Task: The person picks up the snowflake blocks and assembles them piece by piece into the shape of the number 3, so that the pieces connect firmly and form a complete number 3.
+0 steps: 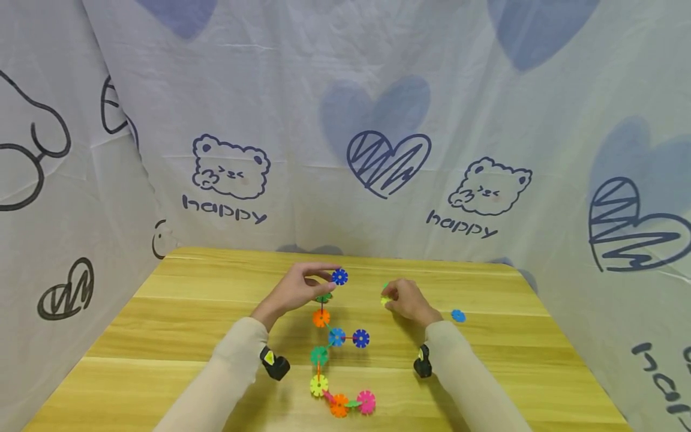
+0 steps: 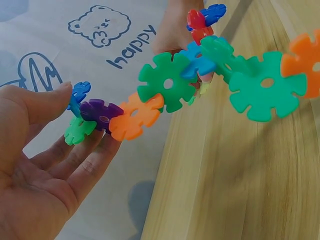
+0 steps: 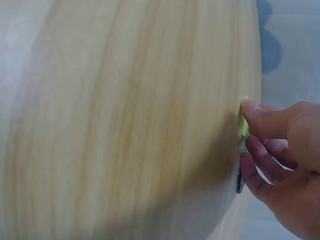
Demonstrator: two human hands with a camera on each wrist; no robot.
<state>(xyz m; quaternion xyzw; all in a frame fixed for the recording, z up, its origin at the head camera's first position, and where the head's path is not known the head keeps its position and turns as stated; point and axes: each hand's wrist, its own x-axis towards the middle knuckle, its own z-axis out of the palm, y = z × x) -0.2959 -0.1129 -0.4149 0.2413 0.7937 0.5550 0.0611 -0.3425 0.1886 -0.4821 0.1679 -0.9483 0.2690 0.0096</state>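
My left hand [image 1: 299,288] holds the far end of a chain of slotted plastic flower discs. A dark blue disc [image 1: 339,276] is at its fingertips. In the left wrist view the thumb meets a blue disc [image 2: 80,93], with a purple disc [image 2: 100,114] and a light green disc [image 2: 79,131] against the fingers. From there the chain runs through an orange disc [image 2: 135,117] and a green disc [image 2: 167,82]. To the right, my right hand [image 1: 408,300] pinches a yellow disc [image 3: 244,117] by its edge, low over the table; its fingers partly hide a green piece.
Toward me the chain continues with a teal disc [image 1: 319,356], a yellow disc [image 1: 319,385] and a pink disc [image 1: 366,402]. A side branch ends in a dark blue disc [image 1: 361,338]. One loose light blue disc [image 1: 458,315] lies right of my right hand. Printed cloth [image 1: 302,180] hangs behind the wooden table [image 1: 178,312].
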